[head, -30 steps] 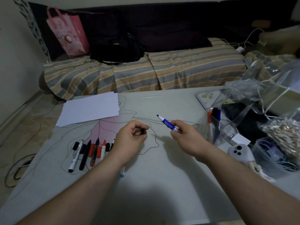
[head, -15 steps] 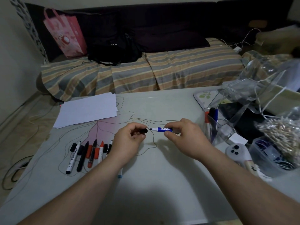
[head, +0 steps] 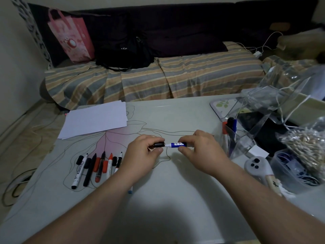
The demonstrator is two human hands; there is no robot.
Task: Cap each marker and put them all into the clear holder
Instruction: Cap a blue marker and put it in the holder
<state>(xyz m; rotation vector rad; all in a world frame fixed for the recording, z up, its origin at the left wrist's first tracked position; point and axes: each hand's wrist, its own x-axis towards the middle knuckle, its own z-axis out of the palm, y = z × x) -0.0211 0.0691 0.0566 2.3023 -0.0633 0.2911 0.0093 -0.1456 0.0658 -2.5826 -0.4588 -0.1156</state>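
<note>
My right hand [head: 200, 152] grips a blue marker [head: 175, 144] held level above the table. My left hand [head: 142, 155] pinches a black cap [head: 159, 144] that sits over the marker's tip. Several uncapped black and red markers [head: 98, 166] with loose caps lie in a row at the left of the table. One more marker end [head: 130, 191] shows under my left forearm. The clear holder [head: 237, 138] stands to the right of my right hand, with a red marker and a blue marker [head: 232, 124] standing in it.
A stack of white paper [head: 95, 118] lies at the table's far left. At the right are crumpled clear plastic bags [head: 274, 97], a white controller [head: 256, 168], a tub of cables [head: 295, 169] and a bag of small sticks [head: 306, 143]. A striped sofa [head: 158, 80] runs behind the table.
My right hand turned the blue marker from pointing up-left to level and brought it to the left hand. The cap now covers the tip, which was bare before.
</note>
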